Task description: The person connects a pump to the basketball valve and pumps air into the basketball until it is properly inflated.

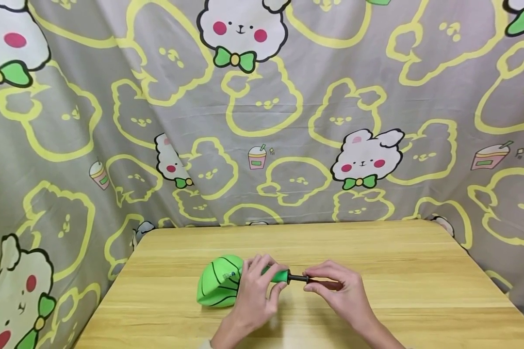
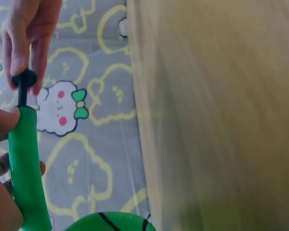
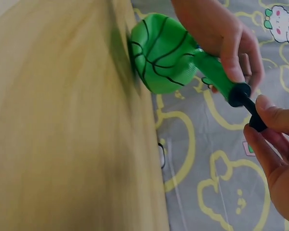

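A partly deflated green ball (image 1: 218,283) with black lines sits on the table, its surface dented. My left hand (image 1: 255,293) grips the green barrel of a small hand pump (image 2: 28,163), whose far end meets the ball in the right wrist view. The thumb and fingers of my right hand (image 1: 342,291) pinch the black knob (image 3: 256,122) at the end of the pump's rod. A short length of black rod (image 1: 298,277) shows between barrel and knob. In the head view the left hand hides part of the ball and barrel.
The wooden table (image 1: 166,310) lies under both hands. Behind it and along its sides hangs a grey curtain (image 1: 288,126) printed with yellow outlines and white cartoon animals.
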`<state>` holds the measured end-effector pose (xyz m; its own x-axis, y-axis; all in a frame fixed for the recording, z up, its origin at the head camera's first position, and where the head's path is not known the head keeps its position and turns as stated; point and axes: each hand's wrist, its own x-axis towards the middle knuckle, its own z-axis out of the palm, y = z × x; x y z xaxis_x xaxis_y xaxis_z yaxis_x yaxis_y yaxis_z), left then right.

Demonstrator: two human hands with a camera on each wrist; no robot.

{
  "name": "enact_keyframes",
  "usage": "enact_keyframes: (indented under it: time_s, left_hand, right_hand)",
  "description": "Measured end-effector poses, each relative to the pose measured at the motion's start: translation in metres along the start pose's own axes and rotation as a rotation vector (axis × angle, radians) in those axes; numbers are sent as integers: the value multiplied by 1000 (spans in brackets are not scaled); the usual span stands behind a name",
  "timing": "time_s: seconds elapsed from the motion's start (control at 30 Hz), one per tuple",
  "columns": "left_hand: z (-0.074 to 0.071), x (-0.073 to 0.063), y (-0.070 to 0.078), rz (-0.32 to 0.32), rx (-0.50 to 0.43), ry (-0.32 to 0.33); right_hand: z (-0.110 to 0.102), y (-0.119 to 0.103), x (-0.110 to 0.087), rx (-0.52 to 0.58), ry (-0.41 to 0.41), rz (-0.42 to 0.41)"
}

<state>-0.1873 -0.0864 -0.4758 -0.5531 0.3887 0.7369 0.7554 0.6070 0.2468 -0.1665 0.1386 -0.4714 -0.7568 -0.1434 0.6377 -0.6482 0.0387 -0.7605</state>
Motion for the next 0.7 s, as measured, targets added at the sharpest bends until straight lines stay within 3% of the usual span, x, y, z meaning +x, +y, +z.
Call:
enact_keyframes:
  time_s: [0.2, 0.33, 0.5, 0.6, 0.7]
  left_hand:
    - [1, -2, 5, -16, 2, -50]
    - [0, -2, 3, -24, -12, -60]
    - [0, -1, 0, 14, -19, -57]
    - [-2, 1, 0, 17, -18, -64]
    - [-6, 2, 0, -19, -31, -72]
  right_hand:
    - [6, 0, -2, -4, -17, -18]
    - [5, -3, -2, -4, -55, 44]
    - [3, -9, -2, -29, -95, 112]
    - [2, -14, -1, -30, -103, 124]
    - [-1, -18, 2, -31, -107, 99]
